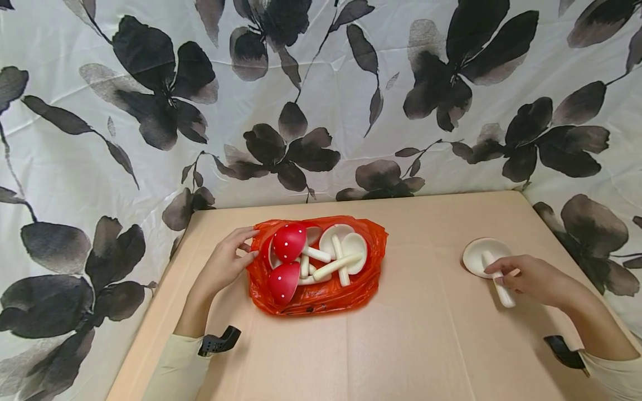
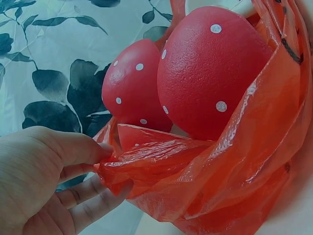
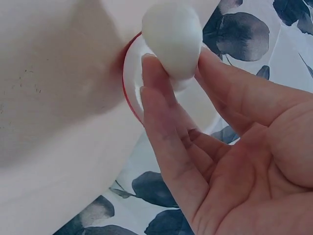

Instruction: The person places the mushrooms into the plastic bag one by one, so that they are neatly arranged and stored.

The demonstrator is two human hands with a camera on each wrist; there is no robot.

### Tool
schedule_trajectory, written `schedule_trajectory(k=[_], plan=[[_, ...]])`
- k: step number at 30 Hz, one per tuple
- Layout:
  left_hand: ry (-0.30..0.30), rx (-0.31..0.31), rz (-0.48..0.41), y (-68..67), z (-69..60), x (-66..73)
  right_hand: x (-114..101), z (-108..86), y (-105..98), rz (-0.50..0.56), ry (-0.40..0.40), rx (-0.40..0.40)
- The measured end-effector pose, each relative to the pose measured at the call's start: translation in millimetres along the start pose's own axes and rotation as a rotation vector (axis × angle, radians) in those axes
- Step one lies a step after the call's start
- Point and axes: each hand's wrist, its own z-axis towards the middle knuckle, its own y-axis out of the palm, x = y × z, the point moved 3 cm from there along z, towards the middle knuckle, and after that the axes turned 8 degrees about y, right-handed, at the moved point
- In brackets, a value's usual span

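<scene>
My left hand (image 1: 224,263) pinches the rim of a red plastic bag (image 1: 321,306) at its left side; the left wrist view shows the thumb on the film and fingers behind. Inside the open bag lie several toy mushrooms, among them one with a white-dotted red cap (image 1: 289,243) and others with pale undersides (image 1: 355,245) up. Far to the right, my right hand (image 1: 539,279) holds the white stem (image 3: 172,36) of a single mushroom (image 1: 473,256) between thumb and fingers. Its cap is underside up, with a red edge visible in the right wrist view.
Both bag and single mushroom are at the light wooden table (image 1: 401,345). Behind it hangs a white cloth (image 1: 366,100) with dark flowers, also along both sides. A black wrist strap (image 1: 219,341) is on the left sleeve, another black device (image 1: 564,352) by the right.
</scene>
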Motion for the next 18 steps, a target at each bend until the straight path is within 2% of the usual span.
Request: schedule_trajectory(k=[9, 14, 18], plan=[[-0.007, -0.003, 0.009, 0.1, -0.5, -1.3, 2.6, 2.3, -0.4, -0.022, -0.026, 0.043], [-0.011, -0.003, 0.019, -0.5, -0.5, -1.5, 4.6, 4.1, 0.1, 0.019, -0.036, 0.053], [-0.011, -0.007, 0.021, -0.6, -0.1, -1.3, 5.2, 6.2, 0.3, 0.057, -0.008, 0.068]])
